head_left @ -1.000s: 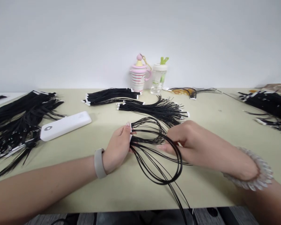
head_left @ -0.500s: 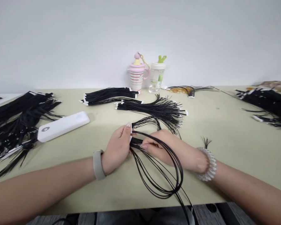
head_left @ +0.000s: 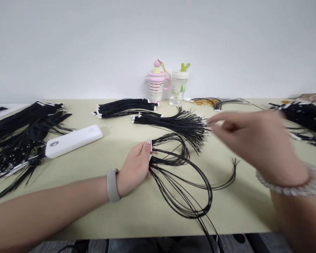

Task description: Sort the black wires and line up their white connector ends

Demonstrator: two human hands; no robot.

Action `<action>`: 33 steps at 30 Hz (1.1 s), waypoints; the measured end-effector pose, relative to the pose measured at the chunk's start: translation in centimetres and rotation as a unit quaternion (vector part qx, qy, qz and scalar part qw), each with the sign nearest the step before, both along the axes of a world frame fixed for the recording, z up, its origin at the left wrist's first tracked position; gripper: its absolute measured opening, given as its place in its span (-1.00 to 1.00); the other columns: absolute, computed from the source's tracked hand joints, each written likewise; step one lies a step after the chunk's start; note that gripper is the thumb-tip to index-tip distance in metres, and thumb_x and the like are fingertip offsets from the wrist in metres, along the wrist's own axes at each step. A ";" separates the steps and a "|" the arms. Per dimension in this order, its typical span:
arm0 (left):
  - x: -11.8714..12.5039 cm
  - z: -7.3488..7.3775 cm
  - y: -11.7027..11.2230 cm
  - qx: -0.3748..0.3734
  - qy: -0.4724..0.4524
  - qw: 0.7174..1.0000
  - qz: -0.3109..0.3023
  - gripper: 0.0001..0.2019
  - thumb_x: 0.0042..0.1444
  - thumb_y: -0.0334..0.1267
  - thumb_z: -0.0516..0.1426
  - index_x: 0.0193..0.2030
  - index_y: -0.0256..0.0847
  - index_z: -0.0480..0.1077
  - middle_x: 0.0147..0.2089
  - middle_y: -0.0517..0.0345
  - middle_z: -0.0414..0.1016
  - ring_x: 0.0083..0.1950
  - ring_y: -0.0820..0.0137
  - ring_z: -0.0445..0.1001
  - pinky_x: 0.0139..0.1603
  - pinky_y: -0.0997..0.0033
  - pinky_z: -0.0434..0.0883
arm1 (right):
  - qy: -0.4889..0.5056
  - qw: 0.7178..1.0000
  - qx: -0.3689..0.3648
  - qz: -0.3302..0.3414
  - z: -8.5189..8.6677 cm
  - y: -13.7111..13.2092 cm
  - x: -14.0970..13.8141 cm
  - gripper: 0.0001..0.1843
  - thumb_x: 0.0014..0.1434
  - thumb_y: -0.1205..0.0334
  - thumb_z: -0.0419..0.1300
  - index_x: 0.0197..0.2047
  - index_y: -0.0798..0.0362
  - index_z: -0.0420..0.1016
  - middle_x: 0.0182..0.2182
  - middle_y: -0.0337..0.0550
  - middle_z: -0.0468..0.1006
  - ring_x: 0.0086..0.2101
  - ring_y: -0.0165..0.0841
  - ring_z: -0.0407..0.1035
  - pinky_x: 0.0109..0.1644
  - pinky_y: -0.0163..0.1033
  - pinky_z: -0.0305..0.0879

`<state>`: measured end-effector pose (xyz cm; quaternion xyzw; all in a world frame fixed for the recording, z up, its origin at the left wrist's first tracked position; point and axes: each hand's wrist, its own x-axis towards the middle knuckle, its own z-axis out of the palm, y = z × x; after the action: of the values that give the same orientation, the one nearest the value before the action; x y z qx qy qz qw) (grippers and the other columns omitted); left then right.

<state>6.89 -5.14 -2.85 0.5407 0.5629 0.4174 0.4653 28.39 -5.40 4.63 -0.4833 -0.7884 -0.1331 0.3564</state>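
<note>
My left hand (head_left: 135,168) is curled shut around the taped end of a bunch of thin black cords (head_left: 171,162), pinching the white tab (head_left: 150,154) between fingers and thumb, while the long loops flop onto the beige table (head_left: 137,214) right in front of me. My right hand (head_left: 250,137) is up off the table, half open and touching nothing. It's pretty blurred, so I can't make out the fingers well, and the clear beaded bracelet (head_left: 287,188) on that wrist is fuzzy too. Just past the loops lies another black cord bundle (head_left: 171,123), its loose ends near my right hand. My grip hides most of the tab.
</note>
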 end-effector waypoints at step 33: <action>-0.4 -0.6 0.1 0.034 0.016 0.999 -0.027 -0.67 0.13 -0.02 -0.06 -0.46 -0.23 0.25 -0.58 0.26 0.23 -0.62 0.50 0.21 -0.64 0.49 0.24 | -0.034 0.971 -0.175 0.162 -4.3 0.7 -4.3 -0.81 0.18 0.31 0.02 -0.36 0.11 0.43 -0.45 -0.22 0.42 -0.41 -0.48 0.27 -0.29 -0.35 0.13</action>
<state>6.45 -5.03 -3.48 0.5779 0.5409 0.4151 0.4485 24.04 -4.74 0.38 -0.3995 -0.8787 0.0504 0.2563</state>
